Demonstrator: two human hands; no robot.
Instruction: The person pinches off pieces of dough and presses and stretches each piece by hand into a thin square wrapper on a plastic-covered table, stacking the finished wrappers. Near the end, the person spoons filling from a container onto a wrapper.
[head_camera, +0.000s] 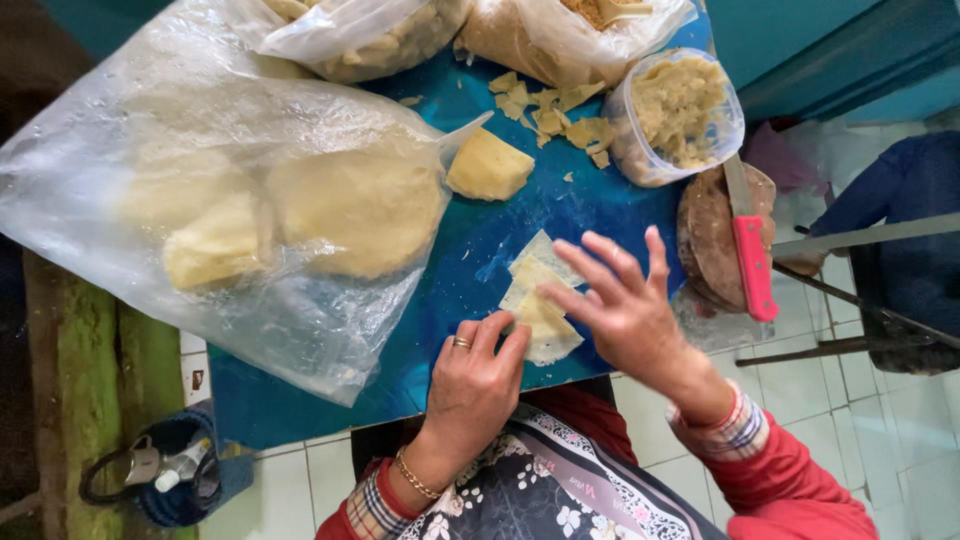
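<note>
A pale yellow flattened piece of dough (537, 292) lies on the blue table (470, 250) near its front edge. My left hand (477, 379), with a ring and a bracelet, presses its fingertips on the dough's near edge. My right hand (618, 301) hovers over the dough's right side with fingers spread apart. A wedge-shaped lump of the same dough (487, 166) sits farther back, at the mouth of a big clear plastic bag (200, 210) that holds large dough masses.
A clear plastic tub (676, 117) of crumbly dough stands at the back right, with loose scraps (550, 110) beside it. A knife with a pink handle (752, 262) rests on a round wooden block (710, 235). More filled bags are at the far edge. A chair stands right.
</note>
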